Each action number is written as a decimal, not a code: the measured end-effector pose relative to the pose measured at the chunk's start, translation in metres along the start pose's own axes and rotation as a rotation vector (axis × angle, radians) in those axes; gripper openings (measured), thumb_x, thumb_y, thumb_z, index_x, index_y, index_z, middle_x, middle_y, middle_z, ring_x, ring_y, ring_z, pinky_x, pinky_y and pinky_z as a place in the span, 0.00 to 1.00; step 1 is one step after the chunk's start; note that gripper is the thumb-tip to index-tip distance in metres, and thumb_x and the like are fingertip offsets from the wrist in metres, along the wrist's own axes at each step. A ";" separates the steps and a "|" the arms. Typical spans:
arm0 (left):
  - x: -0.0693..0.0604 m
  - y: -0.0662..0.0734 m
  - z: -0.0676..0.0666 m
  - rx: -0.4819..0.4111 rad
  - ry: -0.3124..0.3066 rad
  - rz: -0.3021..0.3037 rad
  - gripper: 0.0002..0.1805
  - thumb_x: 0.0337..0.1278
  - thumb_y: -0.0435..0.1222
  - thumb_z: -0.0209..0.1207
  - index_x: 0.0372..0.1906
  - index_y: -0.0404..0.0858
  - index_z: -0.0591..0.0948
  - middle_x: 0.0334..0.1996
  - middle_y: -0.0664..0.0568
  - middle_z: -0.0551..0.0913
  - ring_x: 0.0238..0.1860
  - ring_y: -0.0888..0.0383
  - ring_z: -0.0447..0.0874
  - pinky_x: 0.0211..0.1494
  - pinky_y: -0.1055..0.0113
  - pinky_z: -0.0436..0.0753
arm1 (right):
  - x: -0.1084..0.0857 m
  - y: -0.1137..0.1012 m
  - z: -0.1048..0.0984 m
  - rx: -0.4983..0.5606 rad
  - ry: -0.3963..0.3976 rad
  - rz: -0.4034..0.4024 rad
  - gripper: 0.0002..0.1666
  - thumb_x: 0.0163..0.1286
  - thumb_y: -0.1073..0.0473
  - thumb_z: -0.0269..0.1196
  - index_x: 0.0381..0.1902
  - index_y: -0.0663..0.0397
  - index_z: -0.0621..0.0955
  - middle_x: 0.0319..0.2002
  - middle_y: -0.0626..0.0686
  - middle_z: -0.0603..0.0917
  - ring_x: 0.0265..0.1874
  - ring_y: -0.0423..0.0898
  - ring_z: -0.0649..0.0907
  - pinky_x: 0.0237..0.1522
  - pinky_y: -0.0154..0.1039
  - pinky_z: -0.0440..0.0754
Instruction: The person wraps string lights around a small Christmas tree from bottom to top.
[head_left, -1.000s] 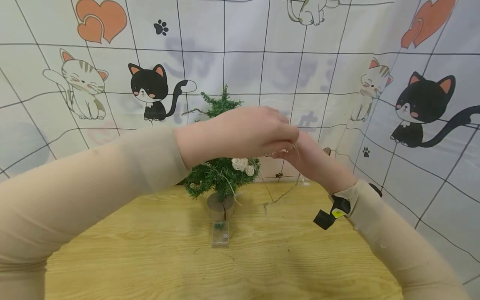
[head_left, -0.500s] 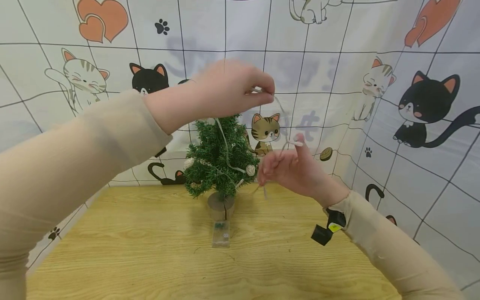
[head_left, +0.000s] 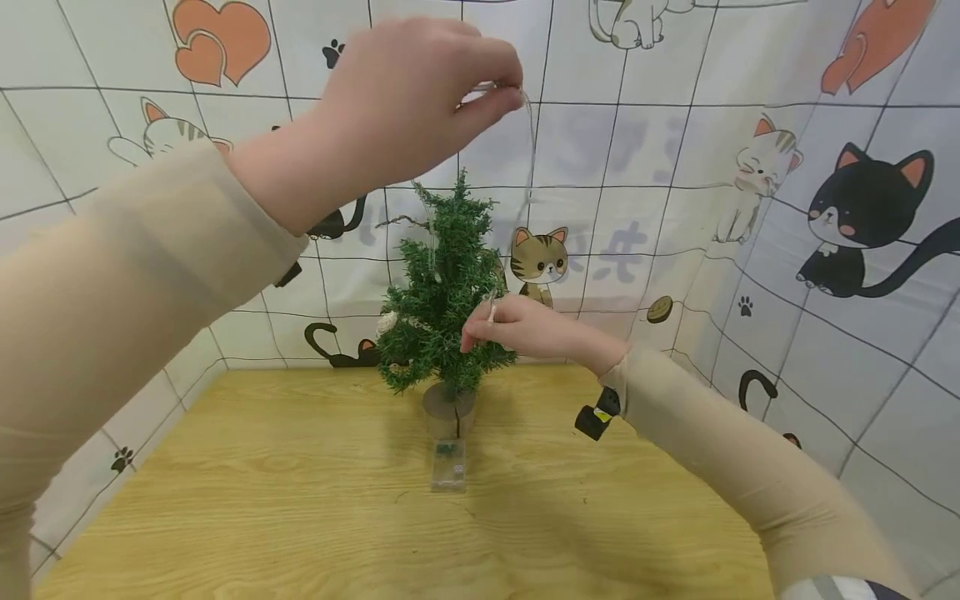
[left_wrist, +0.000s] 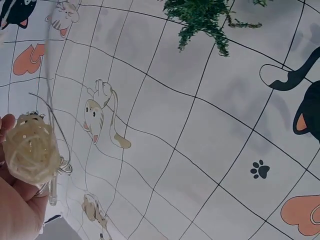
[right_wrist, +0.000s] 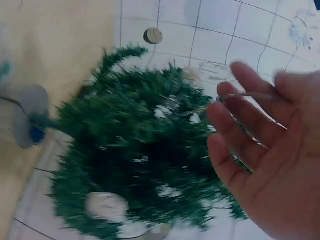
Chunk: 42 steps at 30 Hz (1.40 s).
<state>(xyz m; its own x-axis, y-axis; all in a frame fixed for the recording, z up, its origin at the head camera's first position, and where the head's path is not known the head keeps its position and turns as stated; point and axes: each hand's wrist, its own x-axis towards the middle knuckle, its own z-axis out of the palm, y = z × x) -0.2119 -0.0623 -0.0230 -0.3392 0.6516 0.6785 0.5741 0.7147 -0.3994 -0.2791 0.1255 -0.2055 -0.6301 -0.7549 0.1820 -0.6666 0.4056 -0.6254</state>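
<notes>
A small green artificial Christmas tree [head_left: 442,275] stands at the back of the table. My left hand [head_left: 405,92] is raised above its left side and pinches a string light, whose thin wire [head_left: 532,142] hangs from the fingertips. In the left wrist view, a cream rattan ball [left_wrist: 31,150] of the string sits at the left hand's fingers [left_wrist: 7,125]. By the tree's right side is my right hand [head_left: 517,325]. The right wrist view is blurred; the wire runs across that hand's relaxed fingers [right_wrist: 225,117], with a gap beside the thumb.
The tree's pot [head_left: 448,408] rests on the wooden table [head_left: 300,483]. In front of it lies a clear plastic box [head_left: 448,467]. Another rattan ball [head_left: 387,323] sits on the tree's left side. A cat-print cloth [head_left: 600,150] hangs close behind.
My left hand has risen up and leftward from beside the right hand, drawing the wire up. My right hand has moved left to the tree and turned over.
</notes>
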 end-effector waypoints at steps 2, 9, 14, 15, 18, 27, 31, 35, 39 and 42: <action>-0.005 -0.001 0.001 -0.015 -0.033 -0.029 0.20 0.74 0.50 0.44 0.51 0.47 0.82 0.45 0.55 0.84 0.34 0.54 0.76 0.29 0.59 0.69 | 0.009 -0.008 -0.006 0.033 0.092 -0.023 0.23 0.80 0.54 0.45 0.44 0.60 0.84 0.45 0.54 0.85 0.43 0.47 0.83 0.49 0.44 0.79; -0.010 -0.016 -0.001 0.003 0.021 -0.086 0.21 0.74 0.49 0.43 0.53 0.45 0.83 0.46 0.52 0.85 0.35 0.52 0.78 0.30 0.58 0.70 | 0.016 -0.027 -0.038 0.402 0.508 -0.131 0.32 0.80 0.45 0.40 0.45 0.68 0.79 0.45 0.66 0.82 0.41 0.54 0.85 0.49 0.45 0.80; -0.013 -0.032 -0.008 0.058 0.088 -0.110 0.23 0.74 0.49 0.43 0.50 0.40 0.83 0.32 0.46 0.80 0.37 0.47 0.72 0.44 0.53 0.69 | 0.001 -0.011 -0.043 0.444 0.495 -0.071 0.29 0.80 0.47 0.41 0.40 0.67 0.78 0.37 0.62 0.83 0.37 0.54 0.85 0.48 0.44 0.80; -0.014 -0.035 -0.009 0.064 0.087 -0.115 0.23 0.74 0.48 0.43 0.49 0.39 0.83 0.30 0.45 0.78 0.38 0.46 0.71 0.48 0.52 0.68 | -0.002 -0.007 -0.044 0.465 0.488 -0.061 0.27 0.80 0.49 0.44 0.39 0.66 0.79 0.36 0.62 0.83 0.36 0.54 0.85 0.47 0.44 0.80; -0.018 -0.043 -0.011 0.074 0.049 -0.158 0.23 0.74 0.48 0.43 0.50 0.38 0.83 0.27 0.44 0.74 0.39 0.46 0.70 0.47 0.52 0.66 | -0.010 0.005 -0.045 0.520 0.463 -0.044 0.19 0.78 0.54 0.51 0.37 0.65 0.79 0.35 0.60 0.82 0.34 0.51 0.85 0.46 0.44 0.81; -0.032 -0.051 -0.010 0.055 -0.113 -0.272 0.21 0.73 0.50 0.44 0.53 0.46 0.83 0.32 0.48 0.83 0.26 0.51 0.70 0.18 0.56 0.62 | -0.028 0.040 -0.043 0.522 0.377 0.083 0.14 0.75 0.59 0.55 0.38 0.68 0.79 0.34 0.54 0.83 0.33 0.48 0.83 0.45 0.42 0.81; -0.034 -0.051 -0.006 0.031 -0.191 -0.253 0.21 0.73 0.51 0.45 0.53 0.47 0.82 0.38 0.48 0.85 0.29 0.50 0.73 0.18 0.56 0.65 | -0.028 0.051 -0.040 0.466 0.386 0.124 0.12 0.74 0.59 0.57 0.39 0.63 0.82 0.34 0.55 0.84 0.31 0.46 0.83 0.42 0.41 0.82; -0.036 -0.057 0.000 0.032 -0.280 -0.226 0.21 0.71 0.53 0.47 0.52 0.45 0.82 0.31 0.48 0.82 0.27 0.50 0.73 0.19 0.58 0.65 | -0.024 0.064 -0.041 0.378 0.397 0.157 0.13 0.74 0.57 0.58 0.41 0.62 0.82 0.36 0.57 0.84 0.30 0.46 0.82 0.42 0.42 0.82; -0.037 -0.069 0.006 0.012 -0.408 -0.218 0.23 0.66 0.57 0.52 0.49 0.44 0.83 0.31 0.49 0.79 0.29 0.51 0.73 0.23 0.58 0.69 | -0.018 0.081 -0.041 0.342 0.402 0.195 0.18 0.74 0.55 0.57 0.45 0.68 0.81 0.36 0.56 0.84 0.29 0.47 0.81 0.42 0.44 0.81; -0.037 -0.078 0.011 -0.039 -0.485 -0.210 0.25 0.61 0.59 0.55 0.47 0.44 0.84 0.32 0.48 0.78 0.32 0.51 0.72 0.30 0.57 0.70 | -0.011 0.092 -0.038 0.322 0.387 0.227 0.20 0.74 0.55 0.57 0.47 0.71 0.80 0.37 0.57 0.84 0.28 0.46 0.80 0.41 0.43 0.81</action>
<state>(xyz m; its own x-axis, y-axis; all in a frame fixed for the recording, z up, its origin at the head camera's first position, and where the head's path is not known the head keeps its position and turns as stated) -0.2522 -0.1398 -0.0233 -0.7505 0.5448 0.3741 0.4812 0.8385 -0.2558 -0.3485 0.1910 -0.2364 -0.8846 -0.3980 0.2430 -0.3796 0.3120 -0.8710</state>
